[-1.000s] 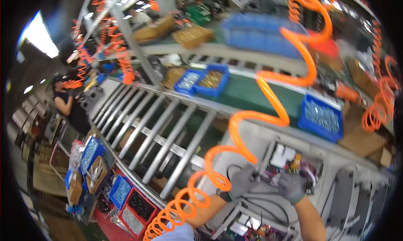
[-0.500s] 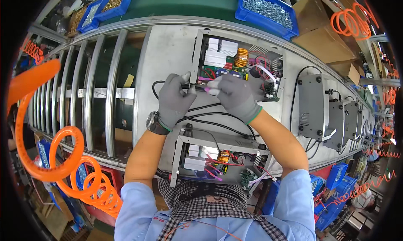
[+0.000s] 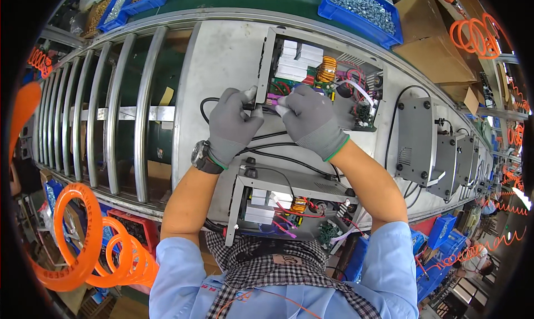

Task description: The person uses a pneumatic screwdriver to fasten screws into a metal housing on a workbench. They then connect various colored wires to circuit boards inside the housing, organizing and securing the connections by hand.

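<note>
The open grey metal case (image 3: 264, 69) lies on the bench ahead of me, with white heat sinks (image 3: 290, 68) and a copper-wound coil (image 3: 327, 70) inside. At its near left corner my left hand (image 3: 233, 121), in a grey glove, is closed, thumb and forefinger beside the end panel; what is between them is hidden. Just inside that corner, my gloved right hand (image 3: 311, 116) pinches a purple-sleeved wire terminal (image 3: 272, 100), partly covered by the fingers. Black cables (image 3: 278, 149) run under both hands. A second open case (image 3: 295, 181) with similar parts lies nearer my body.
Several closed grey cases (image 3: 414, 141) stand along the line to the right. Metal rollers (image 3: 143, 113) lie to the left. Blue bins of small hardware (image 3: 361, 10) sit at the back, beside cardboard (image 3: 434, 46). An orange coiled hose (image 3: 78, 235) hangs at near left.
The right hand's fingertips have moved slightly in toward the case's corner. The left hand stays at the panel. The whole view has shifted a little, and the orange hose has swung.
</note>
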`<state>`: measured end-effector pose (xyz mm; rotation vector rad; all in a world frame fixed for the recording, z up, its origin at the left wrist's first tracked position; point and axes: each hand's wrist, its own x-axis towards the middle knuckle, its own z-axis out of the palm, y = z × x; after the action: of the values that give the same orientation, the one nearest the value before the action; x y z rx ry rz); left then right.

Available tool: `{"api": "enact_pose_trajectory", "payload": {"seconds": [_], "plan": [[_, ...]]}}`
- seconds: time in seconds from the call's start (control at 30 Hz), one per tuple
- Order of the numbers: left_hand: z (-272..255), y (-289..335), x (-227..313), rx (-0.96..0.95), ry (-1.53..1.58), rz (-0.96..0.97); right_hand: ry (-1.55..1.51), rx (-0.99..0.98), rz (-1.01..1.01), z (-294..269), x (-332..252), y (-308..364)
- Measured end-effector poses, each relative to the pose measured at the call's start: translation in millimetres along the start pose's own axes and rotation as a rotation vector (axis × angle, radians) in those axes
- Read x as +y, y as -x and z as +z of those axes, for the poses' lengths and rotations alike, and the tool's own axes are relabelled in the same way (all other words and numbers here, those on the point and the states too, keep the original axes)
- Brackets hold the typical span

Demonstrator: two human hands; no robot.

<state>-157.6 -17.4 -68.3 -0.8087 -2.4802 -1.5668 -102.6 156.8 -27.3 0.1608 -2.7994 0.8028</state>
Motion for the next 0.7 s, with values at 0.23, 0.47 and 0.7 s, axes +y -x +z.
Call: {"api": "enact_pose_trajectory", "payload": {"seconds": [0.23,0.47,0.7], "plan": [[-0.8,1.6,-2.3,0.028,-0.064,0.058,0.108,-0.092,-0.007,6.7,-5.7,-10.8],[-8.5,-0.5,8.8,-0.148,-0.068,-0.075,0.026,-0.098,-0.058,-6.2,10.7,-1.1],[-70.1,53.2,38.8,-0.217,0.572,-0.426,-0.133,0.377,0.602,-90.4,22.8,185.2]]}}
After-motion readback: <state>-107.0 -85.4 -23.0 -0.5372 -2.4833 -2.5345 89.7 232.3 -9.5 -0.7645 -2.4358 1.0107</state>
